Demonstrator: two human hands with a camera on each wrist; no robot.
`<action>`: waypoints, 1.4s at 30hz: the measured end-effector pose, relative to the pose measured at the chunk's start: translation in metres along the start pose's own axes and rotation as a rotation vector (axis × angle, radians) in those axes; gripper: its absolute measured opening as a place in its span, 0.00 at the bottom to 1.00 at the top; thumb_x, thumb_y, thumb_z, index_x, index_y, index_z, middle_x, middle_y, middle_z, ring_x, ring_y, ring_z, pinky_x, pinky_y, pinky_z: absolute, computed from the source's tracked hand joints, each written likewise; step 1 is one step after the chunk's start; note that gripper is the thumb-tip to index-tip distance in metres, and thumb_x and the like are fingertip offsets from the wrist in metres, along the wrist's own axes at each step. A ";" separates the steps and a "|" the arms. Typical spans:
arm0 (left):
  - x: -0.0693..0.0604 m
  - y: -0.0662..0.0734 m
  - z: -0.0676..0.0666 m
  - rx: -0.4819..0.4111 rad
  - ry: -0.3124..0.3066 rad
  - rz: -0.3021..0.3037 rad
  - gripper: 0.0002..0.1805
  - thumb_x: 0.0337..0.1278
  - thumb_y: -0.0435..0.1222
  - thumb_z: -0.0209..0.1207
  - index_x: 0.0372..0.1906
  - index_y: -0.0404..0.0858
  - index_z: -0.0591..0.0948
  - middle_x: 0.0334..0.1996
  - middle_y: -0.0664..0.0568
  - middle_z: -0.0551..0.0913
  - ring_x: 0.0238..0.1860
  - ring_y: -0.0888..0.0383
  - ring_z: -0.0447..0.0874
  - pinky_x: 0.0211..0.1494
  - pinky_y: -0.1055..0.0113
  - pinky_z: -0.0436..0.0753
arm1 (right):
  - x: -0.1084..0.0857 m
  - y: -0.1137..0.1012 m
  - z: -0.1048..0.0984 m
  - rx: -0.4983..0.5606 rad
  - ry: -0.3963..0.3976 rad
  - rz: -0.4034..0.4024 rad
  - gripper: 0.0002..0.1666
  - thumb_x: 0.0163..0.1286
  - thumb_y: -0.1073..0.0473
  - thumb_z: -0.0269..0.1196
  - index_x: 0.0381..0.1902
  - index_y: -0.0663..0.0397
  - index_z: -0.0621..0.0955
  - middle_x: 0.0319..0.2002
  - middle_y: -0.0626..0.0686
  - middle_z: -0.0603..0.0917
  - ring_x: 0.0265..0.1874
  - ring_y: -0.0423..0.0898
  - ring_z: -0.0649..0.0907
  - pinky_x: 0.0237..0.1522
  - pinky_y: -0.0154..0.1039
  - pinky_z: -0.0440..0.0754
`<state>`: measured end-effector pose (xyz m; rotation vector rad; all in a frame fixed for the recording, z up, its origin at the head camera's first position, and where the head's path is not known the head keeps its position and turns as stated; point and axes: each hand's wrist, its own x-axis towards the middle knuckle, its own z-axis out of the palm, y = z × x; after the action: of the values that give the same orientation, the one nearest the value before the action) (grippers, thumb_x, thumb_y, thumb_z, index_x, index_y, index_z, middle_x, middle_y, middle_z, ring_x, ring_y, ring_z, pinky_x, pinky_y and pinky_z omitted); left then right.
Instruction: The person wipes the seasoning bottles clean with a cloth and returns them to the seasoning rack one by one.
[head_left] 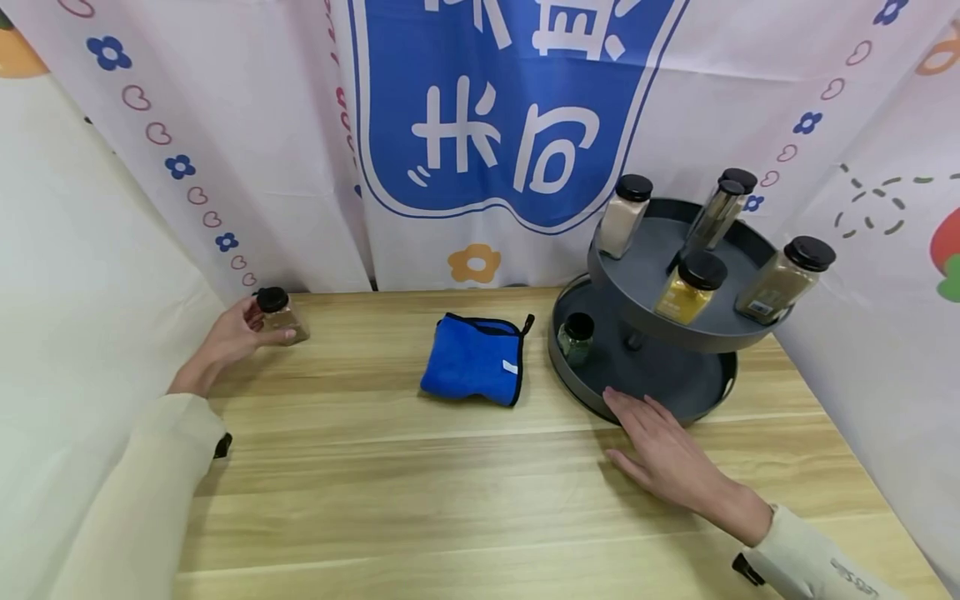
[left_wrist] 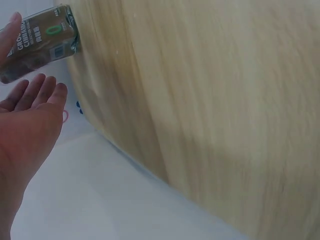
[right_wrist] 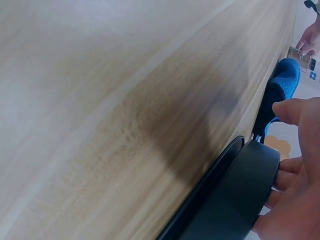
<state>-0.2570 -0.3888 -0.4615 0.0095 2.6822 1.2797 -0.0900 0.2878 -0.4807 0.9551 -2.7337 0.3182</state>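
Observation:
At the table's far left, a square spice jar with a black lid and brownish contents [head_left: 283, 321] stands; its label in the left wrist view reads partly "CINNA". My left hand [head_left: 238, 335] is around it, thumb in front and fingers on the far side. In the left wrist view a gap shows between those fingers and the cinnamon jar [left_wrist: 42, 42]. My right hand [head_left: 671, 454] lies at the front of a dark grey two-tier turntable [head_left: 645, 329]. Its fingers reach the lower tier's rim [right_wrist: 235, 192], thumb held apart, nothing gripped.
A folded blue cloth [head_left: 472, 360] with black edging lies mid-table. Several jars, one with yellow contents [head_left: 684, 296], stand on the upper tier. A small green jar [head_left: 576, 339] sits on the lower tier. A printed curtain [head_left: 300, 167] hangs behind the table.

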 end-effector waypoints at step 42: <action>-0.033 0.034 0.025 0.035 0.147 0.172 0.32 0.63 0.46 0.75 0.65 0.33 0.81 0.51 0.54 0.86 0.44 0.76 0.81 0.45 0.82 0.79 | -0.001 0.000 0.002 -0.062 0.001 -0.034 0.55 0.63 0.49 0.76 0.79 0.66 0.65 0.77 0.64 0.70 0.71 0.60 0.76 0.68 0.65 0.71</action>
<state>-0.2230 -0.3509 -0.4453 0.1601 2.8834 1.3287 -0.0892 0.2878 -0.4829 0.9830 -2.7066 0.2264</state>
